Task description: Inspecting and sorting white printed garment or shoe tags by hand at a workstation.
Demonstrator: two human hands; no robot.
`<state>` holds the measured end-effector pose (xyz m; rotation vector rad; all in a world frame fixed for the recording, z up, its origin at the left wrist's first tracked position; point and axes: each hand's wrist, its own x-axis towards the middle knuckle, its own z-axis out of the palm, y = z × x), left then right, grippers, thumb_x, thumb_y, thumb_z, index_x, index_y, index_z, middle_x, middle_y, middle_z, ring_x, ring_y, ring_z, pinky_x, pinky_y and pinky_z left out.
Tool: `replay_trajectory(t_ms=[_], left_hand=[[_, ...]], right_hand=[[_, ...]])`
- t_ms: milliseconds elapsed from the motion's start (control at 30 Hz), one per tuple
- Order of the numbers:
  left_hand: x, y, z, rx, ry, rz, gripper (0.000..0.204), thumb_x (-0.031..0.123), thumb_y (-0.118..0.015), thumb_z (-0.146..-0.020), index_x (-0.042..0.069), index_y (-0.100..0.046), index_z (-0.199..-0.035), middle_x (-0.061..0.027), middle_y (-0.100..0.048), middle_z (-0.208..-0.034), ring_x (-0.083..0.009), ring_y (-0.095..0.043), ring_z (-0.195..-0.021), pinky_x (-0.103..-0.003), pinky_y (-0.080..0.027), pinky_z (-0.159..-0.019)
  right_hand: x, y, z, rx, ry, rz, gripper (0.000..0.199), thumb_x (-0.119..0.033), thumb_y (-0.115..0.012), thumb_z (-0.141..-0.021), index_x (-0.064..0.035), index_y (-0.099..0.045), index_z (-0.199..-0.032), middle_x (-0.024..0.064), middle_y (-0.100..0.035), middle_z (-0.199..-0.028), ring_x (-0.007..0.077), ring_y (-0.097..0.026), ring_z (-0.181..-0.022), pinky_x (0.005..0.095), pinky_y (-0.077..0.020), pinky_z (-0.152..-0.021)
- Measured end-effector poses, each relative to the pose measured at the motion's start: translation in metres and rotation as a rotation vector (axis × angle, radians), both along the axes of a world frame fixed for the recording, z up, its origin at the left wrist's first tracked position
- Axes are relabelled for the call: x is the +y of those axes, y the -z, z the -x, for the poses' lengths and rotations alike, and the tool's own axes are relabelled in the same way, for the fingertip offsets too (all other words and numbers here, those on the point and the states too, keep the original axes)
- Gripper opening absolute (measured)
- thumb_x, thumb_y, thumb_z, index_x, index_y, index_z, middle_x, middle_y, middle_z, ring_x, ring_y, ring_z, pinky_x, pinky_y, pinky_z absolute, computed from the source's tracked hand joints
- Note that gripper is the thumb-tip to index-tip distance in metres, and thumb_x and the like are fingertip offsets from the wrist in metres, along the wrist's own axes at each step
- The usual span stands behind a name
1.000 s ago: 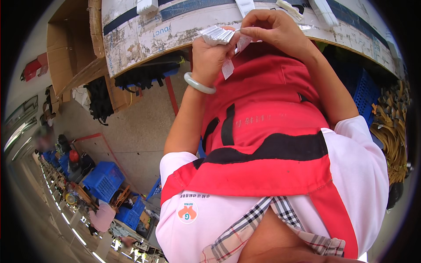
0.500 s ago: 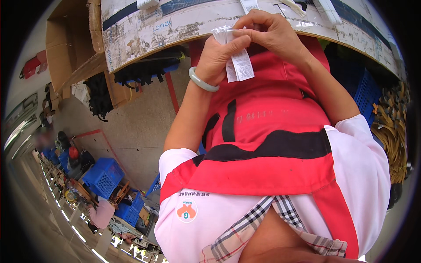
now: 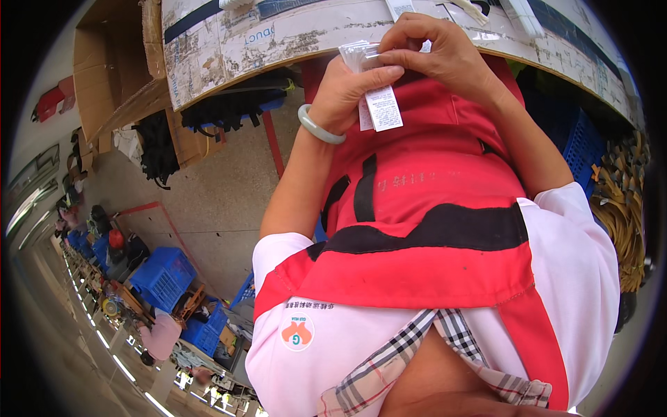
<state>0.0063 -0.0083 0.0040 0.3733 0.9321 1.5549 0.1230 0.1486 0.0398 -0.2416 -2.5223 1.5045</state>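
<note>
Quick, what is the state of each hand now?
Left hand: closed on small white paper labels.
Right hand: fingers pinching the same labels.

Single head-worn fisheye view, facing steeply down the wearer's torso, close range.

I see small white matt paper labels [image 3: 381, 108] under a smooth, glossy pale-green stone-like bangle [image 3: 319, 126]'s hand. Above the labels, a worn cardboard-covered bench edge [image 3: 229, 48] looks rough and scuffed. Below them, a red matt cloth apron [image 3: 424, 208].
</note>
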Motion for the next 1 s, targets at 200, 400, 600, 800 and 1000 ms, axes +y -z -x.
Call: replay_trajectory(t_ms=[200,400,600,800,1000], left_hand=[[-0.003,0.004,0.0,-0.01,-0.016,0.021,0.029,0.001,-0.072,-0.081,0.002,-0.062,-0.108,-0.0018,-0.065,-0.095,-0.009,-0.062,-0.083,-0.023,-0.051,-0.07],[-0.004,0.012,-0.002,-0.001,-0.029,0.087,0.028,0.0,-0.072,-0.08,0.003,-0.062,-0.107,-0.0015,-0.065,-0.094,-0.0088,-0.062,-0.08,-0.023,-0.051,-0.069],[-0.004,0.01,-0.004,-0.028,-0.01,0.063,0.027,0.0,-0.071,-0.081,0.003,-0.062,-0.106,-0.0014,-0.065,-0.092,-0.0088,-0.063,-0.079,-0.023,-0.051,-0.068],[-0.004,0.013,-0.006,-0.072,-0.003,0.084,0.026,-0.001,-0.07,-0.082,0.003,-0.062,-0.106,-0.0025,-0.065,-0.093,-0.0097,-0.063,-0.081,-0.023,-0.052,-0.069],[-0.006,0.014,-0.005,-0.097,-0.012,0.046,0.026,0.0,-0.07,-0.083,0.003,-0.061,-0.106,-0.0022,-0.065,-0.092,-0.0099,-0.063,-0.08,-0.024,-0.052,-0.069]], right_hand=[[-0.005,0.002,0.0,0.043,0.036,0.006,0.01,-0.01,-0.069,-0.085,-0.0026,-0.067,-0.092,0.0019,-0.062,-0.085,0.0108,-0.055,-0.076,0.0246,-0.0458,-0.072],[0.0,0.007,0.0,0.084,0.012,-0.023,0.01,-0.009,-0.068,-0.086,-0.0032,-0.067,-0.094,0.0041,-0.063,-0.087,0.0132,-0.057,-0.078,0.0257,-0.0468,-0.073],[0.0,-0.002,0.001,0.042,-0.042,-0.049,0.01,-0.007,-0.068,-0.084,-0.0027,-0.066,-0.093,0.005,-0.061,-0.085,0.0158,-0.058,-0.078,0.0269,-0.0476,-0.071],[-0.001,0.001,0.002,0.116,-0.053,-0.132,0.007,-0.004,-0.067,-0.084,-0.0015,-0.063,-0.089,0.007,-0.059,-0.087,0.0205,-0.059,-0.077,0.029,-0.0488,-0.071],[0.0,0.007,0.001,0.169,-0.099,-0.211,0.008,-0.002,-0.066,-0.083,-0.0015,-0.062,-0.09,0.0076,-0.06,-0.089,0.0232,-0.06,-0.081,0.0308,-0.0493,-0.071]])
